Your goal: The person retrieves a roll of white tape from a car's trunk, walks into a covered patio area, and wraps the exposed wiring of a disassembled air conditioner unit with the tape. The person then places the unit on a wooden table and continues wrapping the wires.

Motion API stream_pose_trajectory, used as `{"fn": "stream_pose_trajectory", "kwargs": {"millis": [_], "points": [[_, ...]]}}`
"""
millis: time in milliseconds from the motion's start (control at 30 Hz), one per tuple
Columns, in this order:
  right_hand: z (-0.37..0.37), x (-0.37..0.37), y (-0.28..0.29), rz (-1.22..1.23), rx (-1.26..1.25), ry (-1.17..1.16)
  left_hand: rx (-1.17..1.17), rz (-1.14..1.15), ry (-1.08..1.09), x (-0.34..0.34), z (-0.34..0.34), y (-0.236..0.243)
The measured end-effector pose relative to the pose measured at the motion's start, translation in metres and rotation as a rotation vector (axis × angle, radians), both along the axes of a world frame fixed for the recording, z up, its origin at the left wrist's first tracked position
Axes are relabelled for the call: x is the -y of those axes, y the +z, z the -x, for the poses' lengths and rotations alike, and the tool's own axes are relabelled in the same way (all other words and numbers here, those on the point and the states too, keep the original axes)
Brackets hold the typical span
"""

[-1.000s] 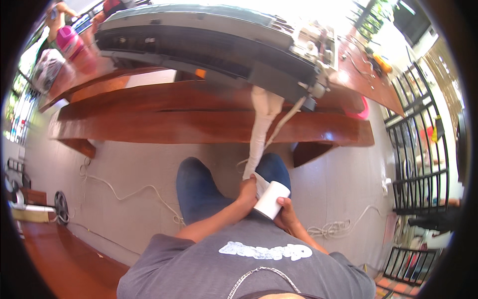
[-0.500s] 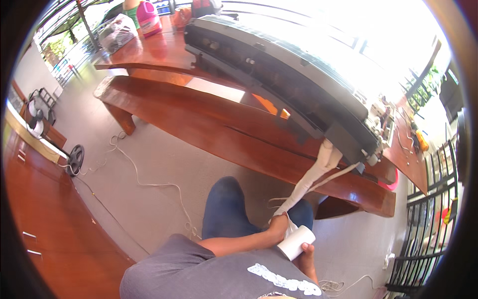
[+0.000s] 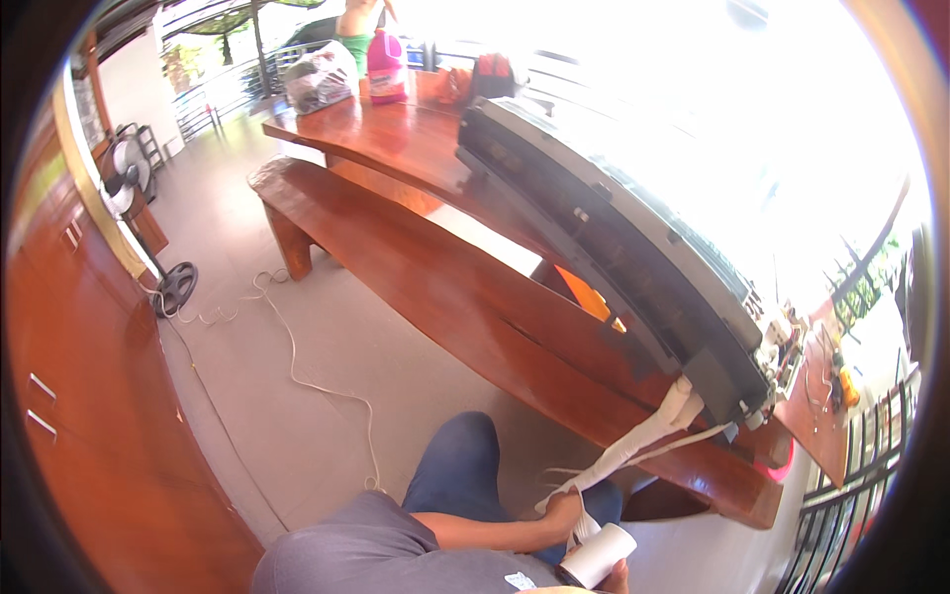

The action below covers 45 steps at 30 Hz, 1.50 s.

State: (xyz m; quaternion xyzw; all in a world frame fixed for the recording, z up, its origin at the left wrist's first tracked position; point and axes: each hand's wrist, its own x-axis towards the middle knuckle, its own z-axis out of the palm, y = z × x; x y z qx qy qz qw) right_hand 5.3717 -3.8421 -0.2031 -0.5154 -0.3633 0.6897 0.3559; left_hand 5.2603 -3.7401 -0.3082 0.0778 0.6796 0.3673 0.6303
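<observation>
A long dark air-conditioner unit (image 3: 618, 243) lies with its back toward me, partly over the wooden table. From its near right end runs a bundle of pipes (image 3: 633, 445) wrapped in white tape, with a thinner pale hose (image 3: 683, 444) beside it. My left hand (image 3: 564, 513) is closed round the lower end of the bundle, above my lap. In my right hand (image 3: 617, 577), low at the picture's edge, is a roll of white wrapping tape (image 3: 600, 554). A strip of tape stretches between roll and bundle. The right fingers are partly hidden behind the roll.
A wooden bench (image 3: 426, 277) stands between me and the table (image 3: 396, 134). A pink jug (image 3: 387, 69) and a filled plastic bag (image 3: 322, 79) sit at the table's far end, near a person in green shorts (image 3: 356, 47). A cord (image 3: 295, 366) trails over the floor by a fan (image 3: 176, 289).
The view has tilted up and turned left, so everything sits lower and further right. My left hand stays on the pipe bundle; the tape roll stays in my right hand.
</observation>
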Motion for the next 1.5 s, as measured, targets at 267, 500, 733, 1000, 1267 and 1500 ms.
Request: {"fn": "stream_pose_trajectory", "kwargs": {"millis": [267, 500, 733, 1000, 1267, 1500], "points": [[0.029, -0.014, 0.028, -0.074, 0.089, 0.073, -0.024, -0.023, 0.047, 0.005, -0.014, -0.019], [0.039, -0.016, 0.037, -0.125, 0.118, 0.093, -0.070, -0.040, -0.094, -0.011, -0.015, -0.039], [0.034, -0.002, 0.045, -0.172, 0.133, 0.090, -0.499, -0.354, -0.546, -0.002, -0.021, -0.077], [0.026, 0.011, 0.054, -0.205, 0.150, 0.102, -0.710, -0.456, -0.628, -0.009, -0.025, -0.094], [0.032, 0.024, 0.090, -0.291, 0.209, 0.131, -0.666, -0.370, -0.615, -0.016, -0.026, -0.073], [0.042, 0.006, 0.116, -0.512, 0.324, 0.351, -0.462, -0.262, -0.523, -0.027, -0.026, -0.079]]}}
